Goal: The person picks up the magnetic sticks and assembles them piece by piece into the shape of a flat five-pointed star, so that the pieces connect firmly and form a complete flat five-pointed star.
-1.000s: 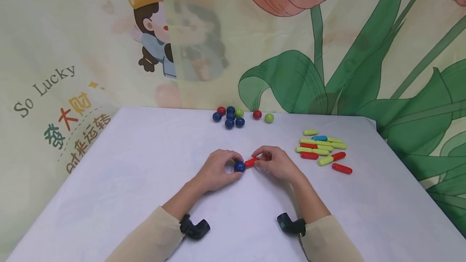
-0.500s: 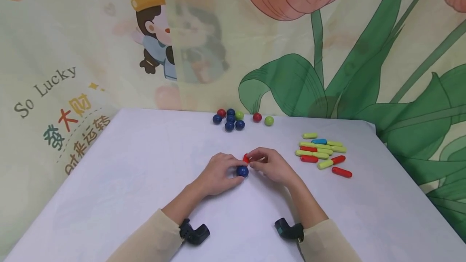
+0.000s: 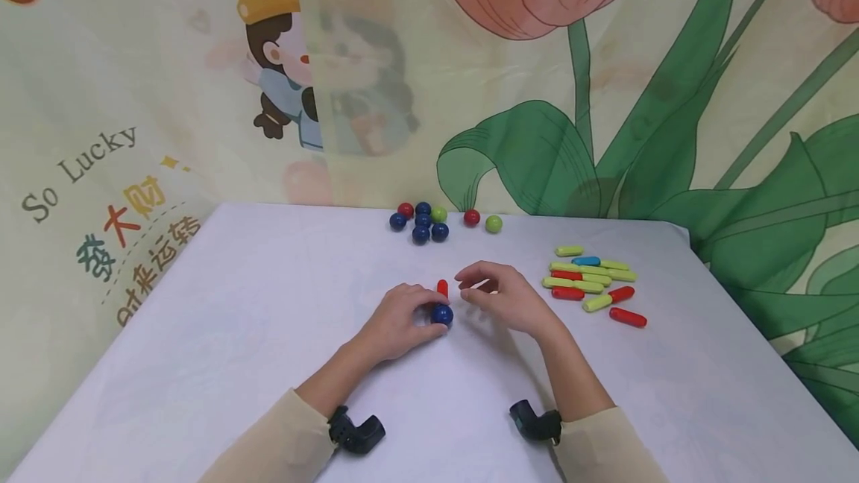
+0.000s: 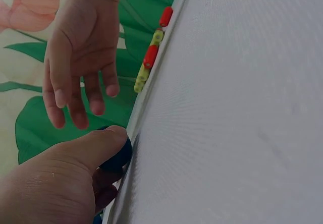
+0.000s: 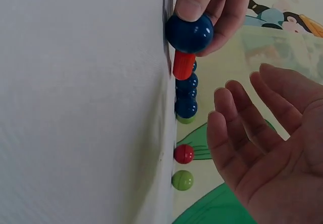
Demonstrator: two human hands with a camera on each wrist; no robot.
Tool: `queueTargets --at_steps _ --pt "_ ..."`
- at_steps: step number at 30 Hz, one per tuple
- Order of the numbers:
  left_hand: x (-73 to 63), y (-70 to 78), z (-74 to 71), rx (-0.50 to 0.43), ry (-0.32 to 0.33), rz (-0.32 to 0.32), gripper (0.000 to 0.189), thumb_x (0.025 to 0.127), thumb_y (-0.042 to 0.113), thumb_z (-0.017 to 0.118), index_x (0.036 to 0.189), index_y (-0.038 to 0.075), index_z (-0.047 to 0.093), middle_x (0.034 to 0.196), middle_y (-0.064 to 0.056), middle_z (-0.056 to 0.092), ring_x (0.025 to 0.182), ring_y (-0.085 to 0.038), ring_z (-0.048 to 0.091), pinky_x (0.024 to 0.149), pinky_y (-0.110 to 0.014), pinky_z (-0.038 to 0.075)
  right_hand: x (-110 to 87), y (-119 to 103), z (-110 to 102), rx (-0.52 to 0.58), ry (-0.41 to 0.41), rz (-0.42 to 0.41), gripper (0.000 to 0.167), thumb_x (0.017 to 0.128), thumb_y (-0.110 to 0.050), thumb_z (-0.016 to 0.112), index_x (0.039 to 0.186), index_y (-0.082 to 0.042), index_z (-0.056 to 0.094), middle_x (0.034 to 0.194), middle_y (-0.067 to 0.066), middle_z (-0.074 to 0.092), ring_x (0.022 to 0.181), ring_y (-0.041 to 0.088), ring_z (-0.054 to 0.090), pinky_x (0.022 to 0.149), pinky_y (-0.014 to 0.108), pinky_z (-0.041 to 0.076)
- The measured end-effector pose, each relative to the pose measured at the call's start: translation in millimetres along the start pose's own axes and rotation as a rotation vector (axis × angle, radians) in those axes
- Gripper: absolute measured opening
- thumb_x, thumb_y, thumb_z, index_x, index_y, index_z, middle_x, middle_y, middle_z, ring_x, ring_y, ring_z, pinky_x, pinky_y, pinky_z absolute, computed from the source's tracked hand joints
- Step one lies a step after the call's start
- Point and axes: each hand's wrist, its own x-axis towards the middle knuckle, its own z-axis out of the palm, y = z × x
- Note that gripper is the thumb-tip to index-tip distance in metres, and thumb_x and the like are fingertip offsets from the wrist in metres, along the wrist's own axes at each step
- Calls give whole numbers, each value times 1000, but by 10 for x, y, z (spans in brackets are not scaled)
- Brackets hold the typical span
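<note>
My left hand point(image 3: 401, 323) pinches a dark blue ball point(image 3: 442, 315) between thumb and fingers, close over the white table. A short red stick point(image 3: 442, 288) points away from the ball toward the far side. In the right wrist view the red stick point(image 5: 183, 65) meets the blue ball point(image 5: 190, 33), its far end free. Just to the right, my right hand point(image 3: 505, 297) hovers with loosely bent fingers and nothing between them. The left wrist view shows that right hand point(image 4: 83, 62) with its fingers spread, apart from the ball.
Several blue, red and green balls, including a green ball point(image 3: 493, 224), line the far table edge. Several yellow-green, red and blue sticks lie at the right, with a red stick point(image 3: 628, 317) nearest. A printed cloth point(image 3: 376, 177) hangs behind the white table point(image 3: 235, 304).
The red stick has swung from pointing right to pointing away, with the blue ball still in the left hand. My right hand has let go of the stick and its fingers have opened.
</note>
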Motion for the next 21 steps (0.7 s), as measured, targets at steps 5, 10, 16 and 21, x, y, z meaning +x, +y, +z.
queueTargets --at_steps 5,10,16,21 --pt "-2 10 -5 -10 -10 -20 40 90 26 81 128 22 71 123 0 73 118 -23 60 105 -47 49 -71 -32 -156 -14 52 -17 31 96 -20 72 127 -12 70 120 6 72 109 25 67 89 39 59" --pt "6 17 -9 -20 -11 -43 40 90 25 81 128 21 71 124 0 72 119 -22 60 104 -45 51 -146 -32 -358 -13 131 3 32 96 -21 73 127 -15 69 124 8 71 113 28 67 92 42 59" --pt "9 10 -6 -23 -9 -59 40 89 25 81 128 22 72 124 0 72 117 -21 60 102 -43 52 -305 -23 -636 -18 202 25 37 97 -27 71 131 -14 66 128 10 69 116 30 64 88 39 58" --pt "-1 15 -15 -39 -9 -54 39 89 24 81 128 21 72 124 -1 72 117 -21 61 102 -44 52 -453 41 -845 -38 242 49 41 99 -31 69 135 -13 63 133 11 66 119 31 63 86 35 58"
